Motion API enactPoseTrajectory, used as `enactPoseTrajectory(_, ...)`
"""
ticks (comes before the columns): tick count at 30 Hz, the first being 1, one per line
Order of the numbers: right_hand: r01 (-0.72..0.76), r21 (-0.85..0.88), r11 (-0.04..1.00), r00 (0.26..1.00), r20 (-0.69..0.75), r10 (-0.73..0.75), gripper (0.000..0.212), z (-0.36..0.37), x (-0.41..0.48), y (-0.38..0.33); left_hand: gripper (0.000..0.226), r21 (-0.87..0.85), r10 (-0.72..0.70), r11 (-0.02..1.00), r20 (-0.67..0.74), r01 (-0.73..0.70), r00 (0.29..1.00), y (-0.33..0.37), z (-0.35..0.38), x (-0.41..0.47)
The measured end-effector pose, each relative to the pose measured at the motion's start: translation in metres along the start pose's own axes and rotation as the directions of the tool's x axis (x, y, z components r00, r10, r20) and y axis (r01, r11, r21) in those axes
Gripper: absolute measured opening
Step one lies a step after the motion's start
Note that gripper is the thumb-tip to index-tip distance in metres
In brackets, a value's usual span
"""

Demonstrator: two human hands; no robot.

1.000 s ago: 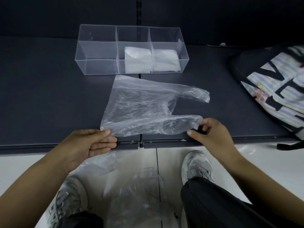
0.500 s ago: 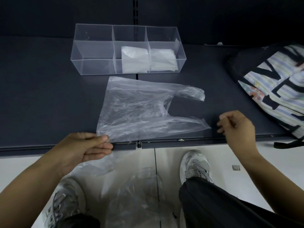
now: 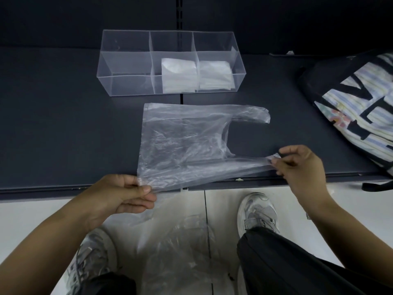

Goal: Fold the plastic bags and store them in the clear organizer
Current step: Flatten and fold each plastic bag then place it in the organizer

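On the dark shelf (image 3: 53, 124), a clear plastic bag (image 3: 182, 143) lies flat mid-frame below the clear organizer (image 3: 125, 60), whose middle and right compartments hold folded bags (image 3: 178, 75), the left hand (image 3: 119, 194) pinching its lower-left corner, the right hand (image 3: 302, 167) its lower handle.

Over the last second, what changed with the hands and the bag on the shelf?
The right hand, which had let go half a second ago, has retaken the near handle of the plastic bag and pulls it taut rightward. The left hand kept pinching the near left corner. The clear organizer and its folded bags stayed put.
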State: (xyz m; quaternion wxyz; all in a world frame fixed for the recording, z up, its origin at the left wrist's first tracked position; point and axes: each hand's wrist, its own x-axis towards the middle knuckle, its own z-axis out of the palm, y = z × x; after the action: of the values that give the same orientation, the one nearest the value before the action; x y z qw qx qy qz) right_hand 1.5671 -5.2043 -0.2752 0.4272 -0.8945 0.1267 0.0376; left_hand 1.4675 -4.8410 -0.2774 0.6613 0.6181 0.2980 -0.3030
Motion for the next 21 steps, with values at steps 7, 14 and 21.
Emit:
enactPoseTrajectory(7, 0.191, -0.224, 0.956, 0.981, 0.014, -0.193, 0.016, 0.001, -0.015, 0.014, 0.042, -0.094, 0.045, 0.994, -0.152, -0.059, 0.987, 0.019, 0.01, 0.005)
enactPoseTrajectory(14, 0.11, 0.038, 0.993, 0.993, -0.036, -0.109, 0.02, -0.009, -0.009, 0.022, 0.022, -0.129, 0.057, 0.987, -0.281, -0.096, 0.958, 0.016, 0.017, 0.009)
enactPoseTrajectory(21, 0.132, -0.299, 0.945, 0.989, -0.03, -0.147, 0.019, -0.01, -0.007, 0.024, 0.028, -0.03, 0.04, 0.998, -0.235, -0.048, 0.971, 0.014, 0.01, 0.0)
